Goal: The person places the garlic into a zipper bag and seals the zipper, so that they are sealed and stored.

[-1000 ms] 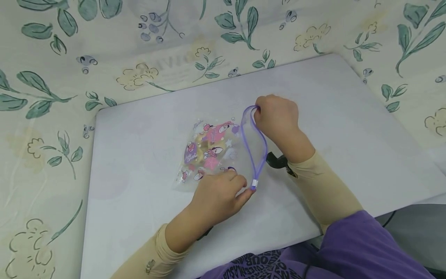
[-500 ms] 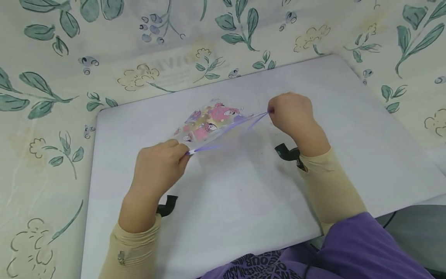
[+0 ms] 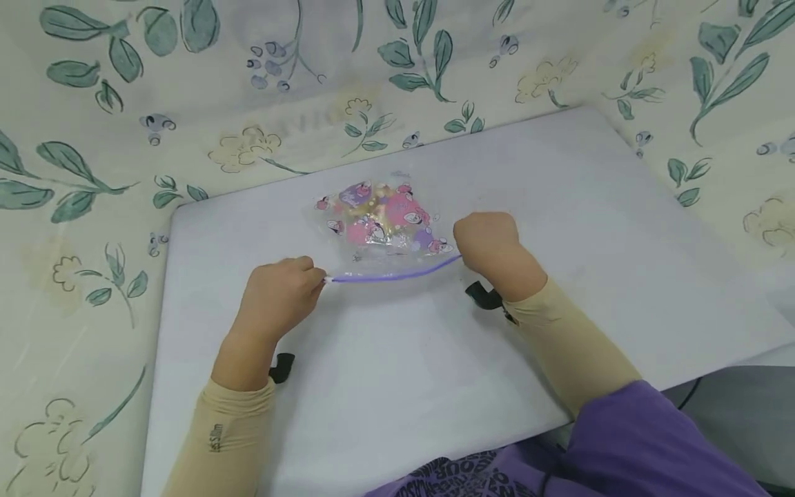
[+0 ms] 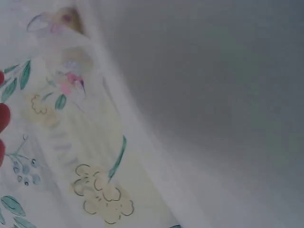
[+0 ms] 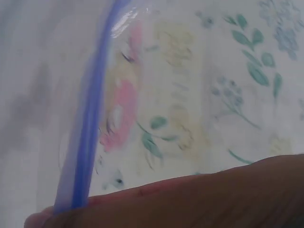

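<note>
A clear slider zip bag (image 3: 397,214) printed with pink and purple cartoon pictures lies in the middle of the head view, with yellowish things inside. Along its near edge runs a purple zip strip (image 3: 391,278), its two sides together in a single line. My left hand (image 3: 276,293) pinches the left end of the strip, at the white slider. At the right end, my right hand (image 3: 487,241) grips the corner with curled fingers. The right wrist view shows the purple strip (image 5: 90,109) running down to that hand. Only red-lit fingertips (image 4: 4,116) show in the left wrist view.
The bag is over a white table (image 3: 385,386). A cream cloth (image 3: 248,83) with leaves and flowers hangs behind the table and at its sides. Black camera mounts (image 3: 484,295) sit at both wrists. A grey surface (image 3: 733,414) is at the lower right.
The zip strip gaped open between the hands a second ago and now is a single line. My left hand moved with the slider from near the middle to the left; the right hand has lowered.
</note>
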`<state>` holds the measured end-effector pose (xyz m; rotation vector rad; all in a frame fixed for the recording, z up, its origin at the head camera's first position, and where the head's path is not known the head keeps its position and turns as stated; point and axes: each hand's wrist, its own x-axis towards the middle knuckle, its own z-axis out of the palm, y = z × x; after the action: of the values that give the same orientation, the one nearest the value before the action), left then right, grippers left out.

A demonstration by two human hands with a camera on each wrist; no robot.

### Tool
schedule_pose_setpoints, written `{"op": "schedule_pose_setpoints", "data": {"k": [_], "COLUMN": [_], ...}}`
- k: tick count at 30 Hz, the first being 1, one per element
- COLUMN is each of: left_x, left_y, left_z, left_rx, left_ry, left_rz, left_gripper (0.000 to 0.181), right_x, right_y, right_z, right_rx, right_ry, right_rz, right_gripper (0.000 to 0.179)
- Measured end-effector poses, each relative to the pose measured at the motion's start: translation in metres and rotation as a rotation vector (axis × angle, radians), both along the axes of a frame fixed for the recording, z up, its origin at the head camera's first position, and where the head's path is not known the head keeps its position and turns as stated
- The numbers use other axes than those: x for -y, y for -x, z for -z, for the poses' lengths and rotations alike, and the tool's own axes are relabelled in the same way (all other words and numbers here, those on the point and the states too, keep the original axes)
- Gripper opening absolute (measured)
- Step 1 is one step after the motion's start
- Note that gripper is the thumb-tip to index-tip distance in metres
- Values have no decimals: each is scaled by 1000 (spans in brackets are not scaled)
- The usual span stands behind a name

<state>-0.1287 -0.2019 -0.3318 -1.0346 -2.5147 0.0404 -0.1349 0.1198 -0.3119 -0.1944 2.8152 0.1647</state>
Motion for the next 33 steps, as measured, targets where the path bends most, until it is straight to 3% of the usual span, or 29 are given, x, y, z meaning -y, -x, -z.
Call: {"op": "schedule_pose_setpoints", "data": {"k": [5, 8, 11, 14, 16, 19, 23, 28, 33], "left_x": [2, 2, 2, 1, 1, 3, 6, 9, 14], "left_y": [-16, -28, -42, -49, -49, -45, -41, -44, -50], "left_z": [18, 23, 24, 23, 21, 18, 18, 21, 22], "left_rx": [-7, 13, 84, 153, 162, 156, 136, 90, 60], "left_ry": [107, 78, 42, 49, 73, 84, 105, 93, 42], "left_rz": [85, 66, 44, 18, -16, -57, -32, 5, 3], "left_gripper": [11, 5, 10, 11, 12, 14, 6, 16, 22], "right_x": [9, 10, 14, 22, 31, 54, 95, 138, 162], "right_y": [-13, -20, -28, -37, -42, -48, -50, -44, -42], "right_z": [22, 28, 33, 36, 36, 33, 33, 39, 49], "right_rx": [53, 43, 25, -47, -138, -263, -330, -428, -526], "right_ry": [-70, -88, -77, -64, -11, 110, 217, 235, 256], "right_rz": [-31, -62, -105, -154, -213, -364, -545, -600, -642], "right_gripper": [15, 13, 10, 9, 8, 13, 26, 21, 13]}}
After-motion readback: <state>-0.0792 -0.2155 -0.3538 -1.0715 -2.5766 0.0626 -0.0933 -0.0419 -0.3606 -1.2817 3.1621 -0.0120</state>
